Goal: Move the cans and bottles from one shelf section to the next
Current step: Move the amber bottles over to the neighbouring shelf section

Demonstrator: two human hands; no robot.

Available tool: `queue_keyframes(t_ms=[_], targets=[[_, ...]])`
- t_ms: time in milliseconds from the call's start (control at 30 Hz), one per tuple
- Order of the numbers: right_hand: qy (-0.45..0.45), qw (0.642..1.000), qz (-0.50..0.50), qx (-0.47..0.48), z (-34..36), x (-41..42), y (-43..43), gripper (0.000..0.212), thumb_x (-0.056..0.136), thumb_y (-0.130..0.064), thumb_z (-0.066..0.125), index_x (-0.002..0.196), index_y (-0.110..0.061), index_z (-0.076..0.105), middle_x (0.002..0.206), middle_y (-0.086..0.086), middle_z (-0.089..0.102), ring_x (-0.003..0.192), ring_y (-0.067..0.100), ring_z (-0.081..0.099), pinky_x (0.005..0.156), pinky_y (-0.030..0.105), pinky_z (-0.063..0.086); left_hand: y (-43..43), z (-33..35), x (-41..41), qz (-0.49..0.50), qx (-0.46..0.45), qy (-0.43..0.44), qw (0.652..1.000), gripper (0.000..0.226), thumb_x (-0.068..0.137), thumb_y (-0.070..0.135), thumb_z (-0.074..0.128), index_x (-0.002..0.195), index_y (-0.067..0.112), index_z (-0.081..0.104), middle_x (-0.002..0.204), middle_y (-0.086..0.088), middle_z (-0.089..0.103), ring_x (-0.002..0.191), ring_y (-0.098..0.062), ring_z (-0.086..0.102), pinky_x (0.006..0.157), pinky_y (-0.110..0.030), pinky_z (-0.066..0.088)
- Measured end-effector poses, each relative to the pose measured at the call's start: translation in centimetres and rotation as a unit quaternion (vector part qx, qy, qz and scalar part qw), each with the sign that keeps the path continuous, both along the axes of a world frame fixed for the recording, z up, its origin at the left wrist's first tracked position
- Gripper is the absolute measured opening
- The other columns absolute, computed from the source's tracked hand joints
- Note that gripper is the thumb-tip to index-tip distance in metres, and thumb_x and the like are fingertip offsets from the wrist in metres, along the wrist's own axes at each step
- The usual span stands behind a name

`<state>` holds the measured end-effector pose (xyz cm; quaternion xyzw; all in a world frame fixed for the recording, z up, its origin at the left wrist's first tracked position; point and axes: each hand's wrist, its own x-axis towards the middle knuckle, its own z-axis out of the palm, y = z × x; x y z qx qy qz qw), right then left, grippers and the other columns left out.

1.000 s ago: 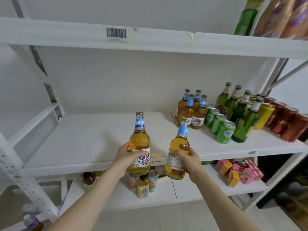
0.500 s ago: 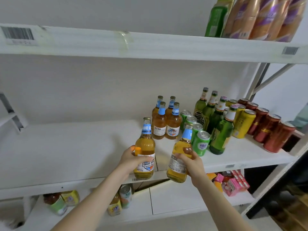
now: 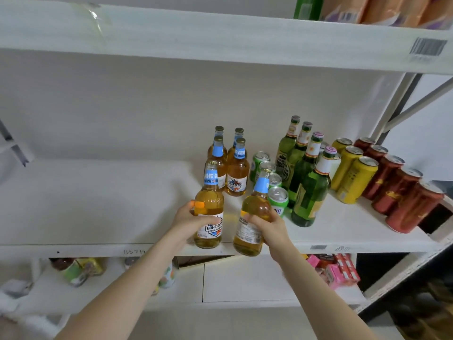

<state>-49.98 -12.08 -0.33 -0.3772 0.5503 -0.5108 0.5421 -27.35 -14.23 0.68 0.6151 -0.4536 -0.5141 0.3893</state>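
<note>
My left hand (image 3: 190,220) grips an amber beer bottle (image 3: 209,207) with a blue neck label, upright at the front edge of the white middle shelf (image 3: 98,204). My right hand (image 3: 268,228) grips a second amber bottle (image 3: 253,217), tilted slightly, just right of the first. Behind them stand several more amber bottles (image 3: 235,168), green cans (image 3: 277,200), green bottles (image 3: 310,190), yellow cans (image 3: 355,177) and red cans (image 3: 402,192) on the shelf's right part.
The left part of the middle shelf is bare. An upper shelf (image 3: 220,35) carries bottles and packets at the right. The lower shelf (image 3: 245,278) holds jars and cans at the left and pink boxes (image 3: 335,271) at the right.
The view has swung right and closer to the shelf. Both hands, still holding their bottles, have come nearer the standing amber bottles on the right part.
</note>
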Motion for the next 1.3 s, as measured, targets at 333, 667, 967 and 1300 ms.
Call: queue_keyframes(t_ms=[333,667,967,1300], targets=[[-0.018,0.999,-0.027,-0.030,-0.5,2.9,-6.1,0.051,0.063,-0.010,0.090,0.106,-0.024,0.066,0.093,-0.005,0.077,0.082,0.009,0.074,0.060,0.019,0.055,-5.5,-0.5,1.2,-0.021,-0.008,0.008,1.000,0.080,0.035,0.027,0.095,0.108,0.028,0.063,0.100,0.004,0.076,0.093,-0.020,0.072,0.084,-0.043,0.059],[0.002,0.995,-0.053,-0.085,-1.8,3.2,-9.4,0.068,0.056,-0.003,0.089,0.116,-0.022,0.062,0.102,0.000,0.075,0.094,0.017,0.072,0.076,0.030,0.058,-10.1,-1.9,0.6,-0.048,-0.021,0.018,0.998,0.088,0.024,0.029,0.093,0.105,0.035,0.060,0.102,0.007,0.075,0.096,-0.018,0.071,0.084,-0.045,0.060],[0.048,0.992,0.007,-0.114,-2.1,2.8,-10.0,0.076,0.059,-0.007,0.090,0.122,-0.035,0.057,0.111,-0.008,0.073,0.101,0.009,0.070,0.081,0.025,0.056,-11.3,-3.0,0.7,-0.073,-0.042,-0.009,0.996,0.086,0.029,0.034,0.097,0.105,0.047,0.059,0.102,0.016,0.074,0.096,-0.011,0.072,0.081,-0.038,0.061],[0.090,0.989,-0.039,-0.114,-4.5,3.4,-7.8,0.083,0.068,-0.014,0.091,0.138,-0.022,0.046,0.128,-0.009,0.065,0.109,0.001,0.065,0.091,0.024,0.054,-8.4,-6.3,1.6,-0.025,-0.068,0.019,0.997,0.082,0.054,0.004,0.094,0.121,0.028,0.054,0.111,0.008,0.070,0.093,0.001,0.070,0.071,-0.015,0.055]])
